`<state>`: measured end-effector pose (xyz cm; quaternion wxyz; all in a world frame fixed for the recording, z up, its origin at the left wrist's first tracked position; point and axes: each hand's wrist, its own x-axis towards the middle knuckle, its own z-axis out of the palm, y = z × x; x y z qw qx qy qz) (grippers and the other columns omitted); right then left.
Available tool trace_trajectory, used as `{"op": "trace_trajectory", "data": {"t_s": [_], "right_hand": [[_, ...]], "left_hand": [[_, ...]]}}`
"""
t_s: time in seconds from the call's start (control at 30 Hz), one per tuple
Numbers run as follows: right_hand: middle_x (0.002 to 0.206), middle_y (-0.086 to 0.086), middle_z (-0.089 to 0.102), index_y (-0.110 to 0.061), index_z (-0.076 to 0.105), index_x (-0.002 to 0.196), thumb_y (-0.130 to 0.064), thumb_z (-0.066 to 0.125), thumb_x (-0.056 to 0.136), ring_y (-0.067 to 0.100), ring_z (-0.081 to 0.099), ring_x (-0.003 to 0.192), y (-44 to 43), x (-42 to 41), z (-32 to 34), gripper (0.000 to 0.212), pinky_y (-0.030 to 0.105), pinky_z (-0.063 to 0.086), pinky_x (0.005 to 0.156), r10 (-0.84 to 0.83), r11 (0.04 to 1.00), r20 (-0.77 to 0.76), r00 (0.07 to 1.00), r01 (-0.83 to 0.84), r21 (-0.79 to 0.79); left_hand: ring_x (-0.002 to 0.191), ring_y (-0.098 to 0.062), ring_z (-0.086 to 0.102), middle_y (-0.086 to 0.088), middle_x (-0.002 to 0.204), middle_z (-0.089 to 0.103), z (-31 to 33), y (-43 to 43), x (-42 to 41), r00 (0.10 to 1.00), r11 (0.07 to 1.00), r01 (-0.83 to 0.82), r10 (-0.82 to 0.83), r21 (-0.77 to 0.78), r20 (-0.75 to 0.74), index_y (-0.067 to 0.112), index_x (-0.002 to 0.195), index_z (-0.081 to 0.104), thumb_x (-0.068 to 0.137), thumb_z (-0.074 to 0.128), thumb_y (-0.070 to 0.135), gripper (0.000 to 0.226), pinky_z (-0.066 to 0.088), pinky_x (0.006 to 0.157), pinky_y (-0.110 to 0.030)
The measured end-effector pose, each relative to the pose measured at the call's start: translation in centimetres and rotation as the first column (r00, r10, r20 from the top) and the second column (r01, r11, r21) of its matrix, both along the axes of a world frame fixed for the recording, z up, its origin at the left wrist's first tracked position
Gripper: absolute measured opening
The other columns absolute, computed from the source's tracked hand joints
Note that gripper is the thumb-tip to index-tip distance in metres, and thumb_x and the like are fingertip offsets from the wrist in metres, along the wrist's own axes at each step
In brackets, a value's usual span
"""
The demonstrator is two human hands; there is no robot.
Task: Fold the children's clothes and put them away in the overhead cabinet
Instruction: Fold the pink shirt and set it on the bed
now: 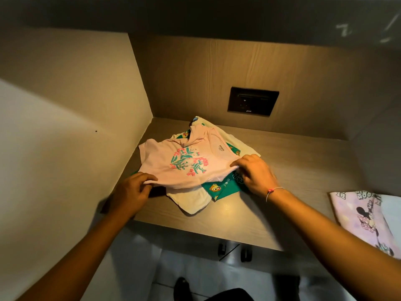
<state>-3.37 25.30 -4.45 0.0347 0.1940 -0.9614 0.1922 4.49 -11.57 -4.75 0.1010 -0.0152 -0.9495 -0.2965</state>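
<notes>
A pale pink child's T-shirt [186, 161] with a pink and green flower print lies on top of a small pile on the wooden desk [293, 170]. My left hand [132, 190] pinches its near left edge. My right hand [256, 174] grips its near right edge by the neckline. Under it lie a green printed garment [221, 187] and a cream garment [191, 200]. The overhead cabinet is out of view.
A folded lilac cartoon-print garment [364, 222] rests at the desk's right edge. A dark wall socket [252, 101] sits on the back panel. A side wall [65, 105] closes the left. Below the desk are a tiled floor and chair castors [234, 250].
</notes>
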Motion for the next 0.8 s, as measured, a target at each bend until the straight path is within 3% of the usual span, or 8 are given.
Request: {"op": "trace_trajectory", "data": {"t_s": [0.17,0.33,0.43,0.5,0.53,0.6,0.67,0.8], "right_hand": [[0.098,-0.001,0.07,-0.026,0.068,0.101,-0.013,0.057,0.093,0.017,0.062,0.09,0.0,-2.7,2.7,0.019,0.038,0.054,0.078,-0.184,0.911,0.047,0.982,0.188,-0.366],[0.103,0.016,0.071,-0.003,0.072,0.101,0.006,0.052,0.087,0.03,0.065,0.097,3.7,-6.6,10.1,0.027,0.035,0.048,0.085,-0.384,0.763,-0.041,0.922,0.291,-0.578],[0.1,0.018,0.069,0.006,0.07,0.101,0.012,0.049,0.083,0.001,0.063,0.085,7.5,-5.8,15.1,0.028,0.018,0.047,0.079,-0.467,0.707,-0.141,0.873,0.273,-0.652],[0.091,0.013,0.066,0.008,0.069,0.098,0.013,0.049,0.081,-0.011,0.058,0.075,10.2,-2.9,16.5,0.027,0.005,0.039,0.07,-0.461,0.752,-0.232,0.857,0.238,-0.615],[0.087,0.013,0.066,0.004,0.069,0.098,0.011,0.051,0.082,-0.006,0.059,0.072,11.5,-0.9,16.2,0.025,0.005,0.039,0.067,-0.463,0.784,-0.249,0.851,0.261,-0.563],[0.085,0.013,0.07,-0.01,0.07,0.102,0.0,0.058,0.086,0.016,0.063,0.073,13.9,3.8,13.8,0.023,0.022,0.049,0.069,-0.495,0.833,-0.222,0.84,0.386,-0.396],[0.094,0.011,0.074,-0.019,0.072,0.107,-0.007,0.063,0.087,0.031,0.067,0.081,15.3,8.8,9.8,0.025,0.04,0.055,0.074,-0.477,0.87,-0.153,0.865,0.44,-0.224],[0.104,0.002,0.074,-0.028,0.073,0.108,-0.012,0.072,0.084,0.024,0.068,0.088,14.5,16.4,3.2,0.029,0.027,0.05,0.077,-0.37,0.929,0.066,0.927,0.369,0.021]], "left_hand": [[0.089,-0.03,0.068,-0.01,0.102,0.074,3.1,2.1,-4.7,0.985,0.985,-0.126,0.139,0.118,-0.106,0.013,0.106,0.075,0.088,0.071,0.011,0.018,0.052,0.072,-0.03],[0.092,-0.017,0.067,0.0,0.102,0.074,10.8,8.5,-12.9,0.968,0.959,-0.063,0.126,0.276,-0.219,0.018,0.104,0.076,0.088,0.064,0.008,0.023,0.051,0.078,-0.022],[0.081,0.01,0.062,0.008,0.094,0.07,15.4,12.6,-13.8,0.929,0.922,0.088,0.06,0.377,-0.364,0.02,0.101,0.076,0.087,0.062,0.006,0.024,0.045,0.069,-0.003],[0.08,0.015,0.06,0.009,0.092,0.069,16.3,14.4,-12.3,0.893,0.895,0.223,-0.028,0.387,-0.448,0.018,0.101,0.074,0.086,0.061,0.005,0.024,0.045,0.07,-0.003],[0.081,0.012,0.061,0.008,0.092,0.069,15.7,14.8,-11.1,0.886,0.887,0.267,-0.073,0.376,-0.457,0.017,0.101,0.074,0.085,0.061,0.004,0.025,0.048,0.072,-0.006],[0.088,-0.004,0.066,0.001,0.097,0.072,12.6,14.9,-8.4,0.893,0.904,0.307,-0.165,0.297,-0.419,0.014,0.102,0.075,0.084,0.061,0.001,0.027,0.054,0.08,-0.021],[0.096,-0.021,0.067,-0.008,0.104,0.073,8.3,14.4,-5.9,0.931,0.938,0.308,-0.262,0.16,-0.253,0.012,0.107,0.074,0.083,0.067,-0.001,0.028,0.056,0.086,-0.038],[0.098,-0.023,0.067,-0.005,0.103,0.073,1.7,12.9,-2.0,0.864,0.857,0.503,-0.501,-0.114,0.051,0.016,0.104,0.075,0.083,0.075,0.012,0.022,0.057,0.084,-0.04]]}}
